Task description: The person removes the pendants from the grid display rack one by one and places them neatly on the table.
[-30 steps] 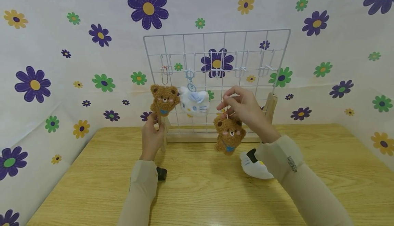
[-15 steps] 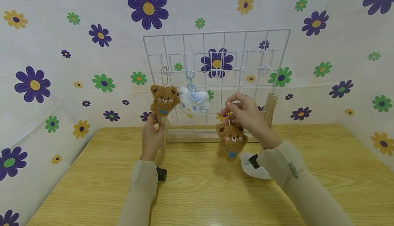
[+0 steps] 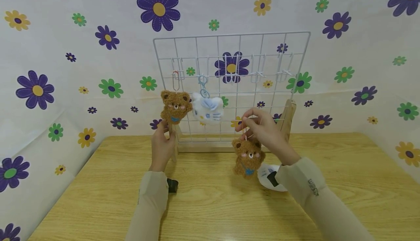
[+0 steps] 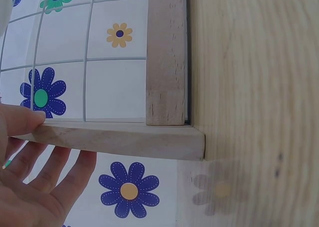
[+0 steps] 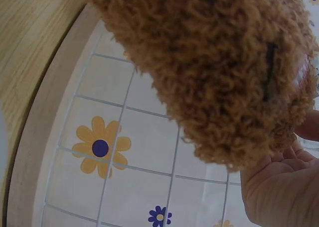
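The right hand (image 3: pixel 266 131) pinches, between thumb and forefinger, the thin chain (image 3: pixel 245 133) of a brown bear (image 3: pixel 248 159). The bear hangs in the air directly below these fingertips, upright, with its head near the other fingers and its face to the camera. It is in front of the lower right part of the wire grid (image 3: pixel 240 35) and above the table (image 3: pixel 203 204). The left hand (image 3: pixel 161 143) grips the wooden upright (image 4: pixel 114 141) at the left side of the grid: the thumb lies on one side of the wood and the fingers lie on the other.

The held bear has curly fur, which in the right wrist view looks thick and woolly, round ears, a pale muzzle and a small blue piece at its front. Another bear (image 3: pixel 176 107) of the same kind hangs by a bead chain on the grid, just above the left hand. Beside it hangs a white cat head (image 3: pixel 207 110), smooth and plush, with a light blue bow and a blue clasp. A white plush (image 3: pixel 264 179) lies on the table, partly covered by the right sleeve (image 3: pixel 300 175); whether the held bear touches it, I cannot tell. The grid is of thin white wires forming rectangles, and the upright is pale, flat-sided wood with straight edges.
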Tool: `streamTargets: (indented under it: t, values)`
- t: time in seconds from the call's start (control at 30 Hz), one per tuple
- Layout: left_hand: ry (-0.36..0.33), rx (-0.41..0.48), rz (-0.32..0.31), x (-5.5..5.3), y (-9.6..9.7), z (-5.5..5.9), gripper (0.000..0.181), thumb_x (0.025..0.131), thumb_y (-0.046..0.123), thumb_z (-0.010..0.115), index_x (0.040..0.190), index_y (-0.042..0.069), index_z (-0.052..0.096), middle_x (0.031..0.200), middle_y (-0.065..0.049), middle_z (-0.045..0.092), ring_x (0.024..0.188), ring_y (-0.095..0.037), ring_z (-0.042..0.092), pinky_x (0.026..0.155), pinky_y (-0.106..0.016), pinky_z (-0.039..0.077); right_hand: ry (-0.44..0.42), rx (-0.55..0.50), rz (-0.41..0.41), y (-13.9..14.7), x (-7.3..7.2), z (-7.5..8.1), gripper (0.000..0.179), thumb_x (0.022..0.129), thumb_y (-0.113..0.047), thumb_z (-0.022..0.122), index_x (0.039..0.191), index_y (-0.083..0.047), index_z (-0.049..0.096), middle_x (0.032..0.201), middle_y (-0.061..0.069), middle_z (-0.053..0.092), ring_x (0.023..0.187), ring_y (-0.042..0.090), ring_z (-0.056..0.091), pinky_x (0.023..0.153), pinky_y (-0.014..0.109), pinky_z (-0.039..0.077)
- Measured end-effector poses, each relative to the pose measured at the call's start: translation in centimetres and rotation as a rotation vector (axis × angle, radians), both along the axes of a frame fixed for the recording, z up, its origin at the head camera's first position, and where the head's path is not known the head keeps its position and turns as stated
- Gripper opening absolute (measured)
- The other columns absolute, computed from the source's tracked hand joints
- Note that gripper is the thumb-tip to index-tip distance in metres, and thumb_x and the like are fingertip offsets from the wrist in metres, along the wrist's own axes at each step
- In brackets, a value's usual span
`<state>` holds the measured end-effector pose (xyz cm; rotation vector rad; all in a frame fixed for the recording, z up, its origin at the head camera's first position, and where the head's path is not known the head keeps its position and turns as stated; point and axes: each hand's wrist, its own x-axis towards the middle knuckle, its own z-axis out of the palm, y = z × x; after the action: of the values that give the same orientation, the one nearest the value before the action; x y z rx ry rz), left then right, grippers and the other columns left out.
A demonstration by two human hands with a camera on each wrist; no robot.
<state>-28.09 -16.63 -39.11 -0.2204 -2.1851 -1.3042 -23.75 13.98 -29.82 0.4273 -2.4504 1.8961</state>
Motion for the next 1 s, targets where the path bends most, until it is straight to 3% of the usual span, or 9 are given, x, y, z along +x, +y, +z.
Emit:
streamTargets:
  t: [0.23, 0.67, 1.0]
  values:
    - [-0.012, -0.001, 0.002, 0.0, 0.0, 0.0, 0.041, 0.096, -0.010, 0.060, 0.136, -0.008, 0.053, 0.126, -0.029, 0.062, 0.115, -0.044, 0.062, 0.083, -0.056, 0.058, -0.035, 0.008, 0.021, -0.1, 0.1, -0.6, 0.017, 0.109, -0.006, 0.043, 0.113, 0.007, 0.052, 0.096, 0.020, 0.071, 0.070, 0.023, 0.072, 0.061, 0.034, 0.061]
    - [-0.060, 0.041, -0.012, 0.0, 0.1, 0.3, 0.043, 0.097, -0.007, 0.059, 0.139, -0.008, 0.051, 0.128, -0.029, 0.060, 0.118, -0.043, 0.060, 0.086, -0.054, 0.057, 0.002, 0.024, 0.047, 0.1, 0.2, -1.8, 0.013, 0.108, -0.004, 0.045, 0.109, 0.005, 0.054, 0.092, 0.020, 0.073, 0.068, 0.023, 0.073, 0.059, 0.033, 0.061]
    - [-0.050, 0.033, -0.018, 0.1, 0.2, 0.4, 0.041, 0.097, -0.009, 0.058, 0.137, -0.009, 0.052, 0.126, -0.029, 0.061, 0.117, -0.044, 0.061, 0.086, -0.054, 0.058, -0.010, 0.041, 0.080, 0.7, 0.3, -2.8, 0.012, 0.107, -0.001, 0.045, 0.105, 0.006, 0.054, 0.091, 0.024, 0.072, 0.069, 0.027, 0.073, 0.058, 0.030, 0.059]
